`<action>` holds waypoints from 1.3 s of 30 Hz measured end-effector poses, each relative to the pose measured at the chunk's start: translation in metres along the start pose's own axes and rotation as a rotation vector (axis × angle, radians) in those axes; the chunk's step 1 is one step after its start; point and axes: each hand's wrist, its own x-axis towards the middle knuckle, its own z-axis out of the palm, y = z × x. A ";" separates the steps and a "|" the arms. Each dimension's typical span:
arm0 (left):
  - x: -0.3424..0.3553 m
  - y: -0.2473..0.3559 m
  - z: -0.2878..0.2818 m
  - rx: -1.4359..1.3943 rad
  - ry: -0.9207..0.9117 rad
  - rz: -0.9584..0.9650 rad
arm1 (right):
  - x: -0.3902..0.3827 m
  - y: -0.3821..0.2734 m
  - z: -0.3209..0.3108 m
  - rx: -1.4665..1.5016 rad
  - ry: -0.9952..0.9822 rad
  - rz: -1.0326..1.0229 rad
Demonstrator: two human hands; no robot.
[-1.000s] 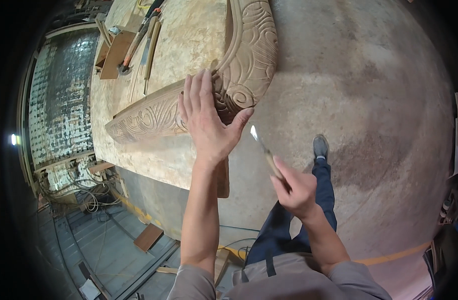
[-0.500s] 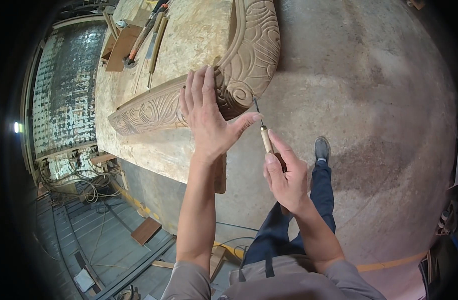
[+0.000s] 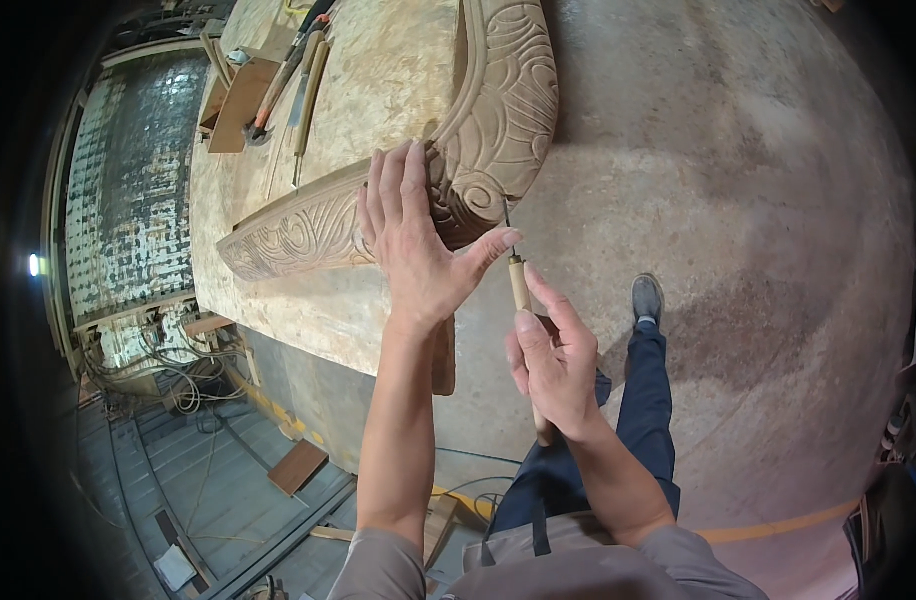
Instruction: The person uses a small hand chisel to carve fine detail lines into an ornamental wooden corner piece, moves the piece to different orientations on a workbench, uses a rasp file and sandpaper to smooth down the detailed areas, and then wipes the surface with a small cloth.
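Observation:
A curved piece of carved wood (image 3: 503,90), covered in scrolls and leaf-like grooves, lies at the right edge of a worn wooden workbench (image 3: 278,345). My left hand (image 3: 413,240) rests on it with the fingers stretched out, the thumb reaching right toward a thin metal shank. That shank belongs to a carving chisel (image 3: 519,283) with a pale wooden handle. Around the handle my right hand (image 3: 558,365) is closed. The chisel's tip meets the edge of the scroll at the carving's corner. Part of the handle is hidden by my right fingers.
On the bench's far side lie a hammer (image 3: 278,90), another long-handled chisel (image 3: 311,100) and a brown wooden box (image 3: 243,105). Coiled cables (image 3: 183,385) hang at the left. A brown board (image 3: 298,467) lies on the grey slatted surface below. My shoe (image 3: 647,297) stands on the concrete floor.
My right hand has shifted a little left and down with the chisel, which stands more upright now. My left hand has hardly moved on the carving.

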 end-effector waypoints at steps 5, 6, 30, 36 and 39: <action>0.000 0.000 -0.002 -0.003 -0.010 -0.004 | -0.003 -0.011 0.013 0.119 0.037 0.109; -0.001 0.000 -0.004 -0.010 -0.011 -0.004 | -0.004 -0.010 0.018 0.128 0.069 0.107; -0.017 0.061 0.016 -0.306 0.668 -0.659 | 0.018 -0.249 -0.157 -0.825 -0.062 -0.133; -0.021 0.139 0.051 -1.421 0.876 -1.518 | 0.142 -0.306 -0.091 -1.404 -0.723 -0.415; 0.013 0.153 0.057 -1.877 1.067 -1.429 | 0.191 -0.303 -0.041 -1.506 -1.081 -0.702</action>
